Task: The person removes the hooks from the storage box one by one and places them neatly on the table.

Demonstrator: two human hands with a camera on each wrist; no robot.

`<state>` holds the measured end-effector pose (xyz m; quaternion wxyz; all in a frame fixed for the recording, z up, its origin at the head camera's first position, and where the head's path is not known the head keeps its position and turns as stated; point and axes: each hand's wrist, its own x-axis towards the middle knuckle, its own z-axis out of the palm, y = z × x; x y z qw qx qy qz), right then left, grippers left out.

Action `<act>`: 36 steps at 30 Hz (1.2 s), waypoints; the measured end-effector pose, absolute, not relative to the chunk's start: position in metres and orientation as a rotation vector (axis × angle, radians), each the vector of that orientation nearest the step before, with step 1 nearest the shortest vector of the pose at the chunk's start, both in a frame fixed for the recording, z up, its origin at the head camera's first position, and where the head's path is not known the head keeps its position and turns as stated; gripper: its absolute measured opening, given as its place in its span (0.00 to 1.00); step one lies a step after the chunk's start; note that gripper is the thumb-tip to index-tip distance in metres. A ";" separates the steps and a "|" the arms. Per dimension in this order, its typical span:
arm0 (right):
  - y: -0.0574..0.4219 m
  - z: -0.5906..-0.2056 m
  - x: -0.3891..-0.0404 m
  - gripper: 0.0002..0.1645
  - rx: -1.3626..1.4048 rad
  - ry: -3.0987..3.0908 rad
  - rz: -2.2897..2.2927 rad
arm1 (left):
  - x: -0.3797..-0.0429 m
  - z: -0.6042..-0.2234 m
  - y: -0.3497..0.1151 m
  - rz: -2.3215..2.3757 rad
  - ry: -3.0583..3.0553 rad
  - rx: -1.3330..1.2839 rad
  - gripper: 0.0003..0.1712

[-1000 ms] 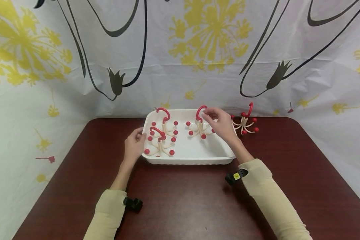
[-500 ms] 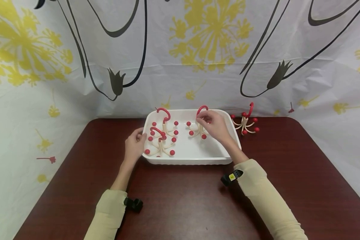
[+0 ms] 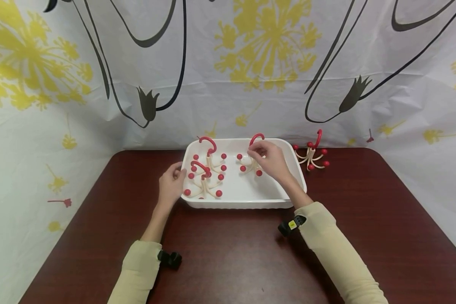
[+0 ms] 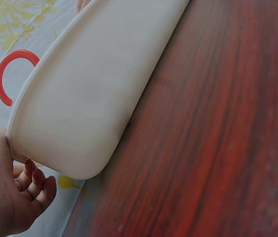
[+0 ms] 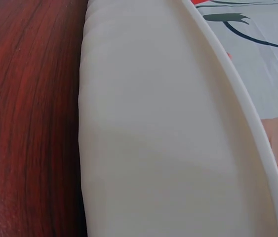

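While the left hand (image 3: 171, 183) holds the white tray (image 3: 237, 202) by its rim, left of centre in the head view, the right hand (image 3: 270, 160), just right of centre, seems to pinch a hook rack (image 3: 253, 164) near the base of its red hook, though the hand hides part of that contact. That rack is upright within the tray, cream arms splayed and tipped with red balls. A back rack (image 3: 209, 158) and a front rack (image 3: 204, 185) sit in the tray's left part, and an outer rack (image 3: 310, 160) stands just beyond its right end.

Each rack should prove light and stiff, smooth enough to twist between fingertips, with thin arms likely to catch on a neighbour or snap under force; hook or central stem looks the surest hold. The tray seems rigid and light enough to slide, so its rim is a sensible place to steady it.

Reddish-brown, wood-grained and faintly glossy, the table (image 3: 228, 245) fills the lower frame; across the top hangs a pale cloth (image 3: 205, 63) printed with yellow flower heads and grey stems
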<state>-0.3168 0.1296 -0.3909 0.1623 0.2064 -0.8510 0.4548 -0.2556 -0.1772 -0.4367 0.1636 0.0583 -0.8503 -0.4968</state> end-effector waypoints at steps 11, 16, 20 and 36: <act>0.130 -0.391 -0.321 0.11 0.507 -2.395 1.305 | -0.255 -0.436 -0.178 -1.439 -2.416 0.164 0.22; 0.128 -0.390 -0.322 0.11 0.511 -2.435 1.321 | -0.255 -0.437 -0.178 -1.434 -2.417 0.160 0.22; 0.127 -0.389 -0.323 0.12 0.513 -2.468 1.288 | -0.255 -0.437 -0.178 -1.439 -2.420 0.160 0.22; 0.134 -0.388 -0.322 0.08 0.483 -2.511 1.271 | -0.255 -0.437 -0.178 -1.445 -2.418 0.162 0.22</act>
